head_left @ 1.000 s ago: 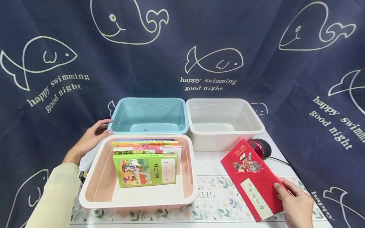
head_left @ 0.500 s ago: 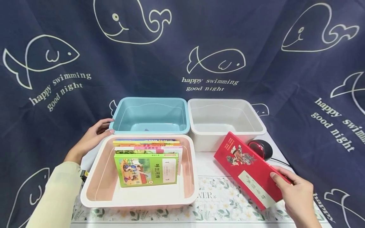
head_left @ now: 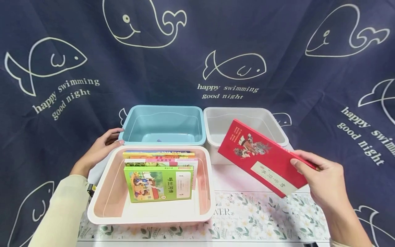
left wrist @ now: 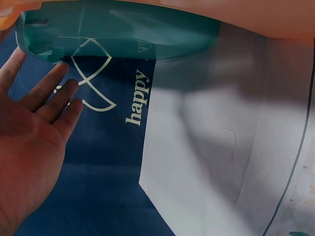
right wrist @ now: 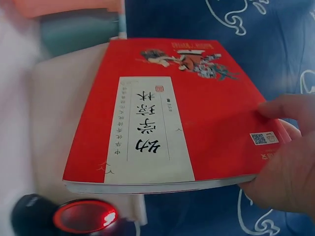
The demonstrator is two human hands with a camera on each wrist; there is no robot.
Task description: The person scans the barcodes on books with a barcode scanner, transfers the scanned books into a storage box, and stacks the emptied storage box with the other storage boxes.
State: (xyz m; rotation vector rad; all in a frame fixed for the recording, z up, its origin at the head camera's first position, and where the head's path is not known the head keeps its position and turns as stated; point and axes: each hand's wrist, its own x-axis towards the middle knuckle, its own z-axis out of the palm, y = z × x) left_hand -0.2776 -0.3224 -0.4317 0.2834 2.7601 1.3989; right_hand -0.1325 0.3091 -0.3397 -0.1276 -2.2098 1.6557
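The right hand (head_left: 325, 175) pinches a red book (head_left: 259, 157) by one end, thumb across its cover, holding it tilted above the table (head_left: 222, 178), where it blocks part of the white bin (head_left: 247, 116) in the head view. Fingers extended and gripping nothing, the left hand (head_left: 100, 149) touches the left front corner of the blue bin (head_left: 163, 118), just behind the pink bin (head_left: 151, 220) with its upright books (head_left: 158, 160). A black device with a red ring (right wrist: 83, 216) shows near the book, and dark blue printed cloth (head_left: 154, 75) hangs behind.
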